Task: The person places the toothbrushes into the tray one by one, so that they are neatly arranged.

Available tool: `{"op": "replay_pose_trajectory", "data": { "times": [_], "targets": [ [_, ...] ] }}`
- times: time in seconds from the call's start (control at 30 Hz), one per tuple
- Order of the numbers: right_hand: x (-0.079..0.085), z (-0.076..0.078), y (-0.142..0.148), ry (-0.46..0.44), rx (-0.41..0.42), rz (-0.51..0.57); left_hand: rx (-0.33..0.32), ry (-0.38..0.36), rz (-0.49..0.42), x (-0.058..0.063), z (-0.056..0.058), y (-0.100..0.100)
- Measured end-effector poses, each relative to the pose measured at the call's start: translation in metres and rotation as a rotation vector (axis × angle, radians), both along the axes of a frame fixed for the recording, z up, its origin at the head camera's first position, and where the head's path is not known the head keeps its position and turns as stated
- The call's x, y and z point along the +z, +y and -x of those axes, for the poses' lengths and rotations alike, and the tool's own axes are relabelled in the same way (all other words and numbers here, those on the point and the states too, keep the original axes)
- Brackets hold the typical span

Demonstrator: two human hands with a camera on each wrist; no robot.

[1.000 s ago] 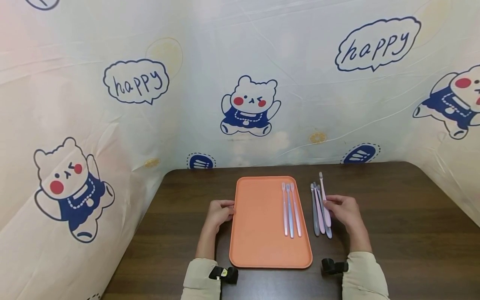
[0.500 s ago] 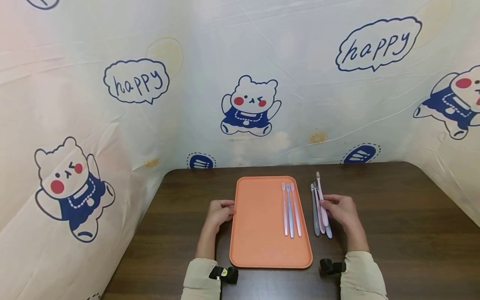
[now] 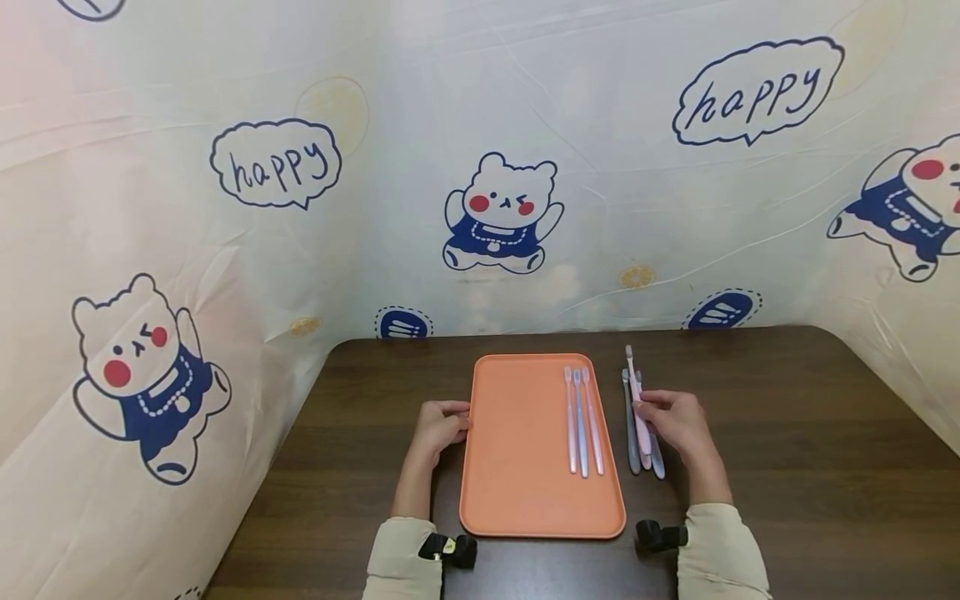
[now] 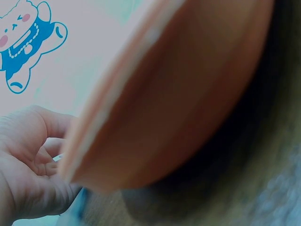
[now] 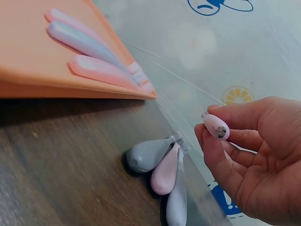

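Observation:
My right hand (image 3: 678, 421) pinches a pink toothbrush (image 5: 217, 128) between thumb and fingertips, bristle end pointing away. In the head view it hangs over three toothbrushes lying fanned on the table: a dark grey toothbrush (image 5: 146, 155), a pink toothbrush (image 5: 164, 176) and a bluish-grey toothbrush (image 5: 177, 202). At the left long side of an orange tray (image 3: 517, 500), my left hand (image 3: 438, 427) grips the rim with thumb and fingers. Three more toothbrushes lie side by side near the tray's right side, a blue toothbrush (image 3: 581, 425) between two pink ones.
The brown wooden table (image 3: 810, 467) extends to both sides of the tray. Behind it hangs a pale curtain (image 3: 420, 125) printed with bears and "happy" bubbles. A black wrist camera (image 3: 660, 536) sits at the right sleeve, another black camera (image 3: 448, 550) at the left.
My right hand has moved a little left with the pink toothbrush, which now overlaps the middle of the loose toothbrushes in the head view. The left hand and tray stay put.

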State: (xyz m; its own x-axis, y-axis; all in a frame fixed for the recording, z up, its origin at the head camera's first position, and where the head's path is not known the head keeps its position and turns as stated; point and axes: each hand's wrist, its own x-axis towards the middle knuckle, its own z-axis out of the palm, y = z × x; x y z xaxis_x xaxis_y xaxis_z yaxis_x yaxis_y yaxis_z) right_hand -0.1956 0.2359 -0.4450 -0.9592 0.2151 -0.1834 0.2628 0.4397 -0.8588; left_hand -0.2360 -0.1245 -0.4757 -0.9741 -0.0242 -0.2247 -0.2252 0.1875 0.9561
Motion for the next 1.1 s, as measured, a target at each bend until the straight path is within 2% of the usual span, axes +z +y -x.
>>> {"op": "replay_pose_trajectory", "data": {
  "times": [0.33, 0.6, 1.1],
  "targets": [
    [-0.001, 0.001, -0.006, 0.000, -0.001, -0.007, -0.003, 0.000, 0.004, -0.001, 0.001, -0.001],
    [0.000, 0.001, -0.008, 0.030, 0.037, -0.039, -0.012, 0.019, 0.004, -0.002, 0.002, -0.001],
    [0.001, 0.002, -0.018, 0.025, 0.046, -0.033, -0.017, 0.003, 0.003, 0.002, -0.001, -0.001]
  ]
}}
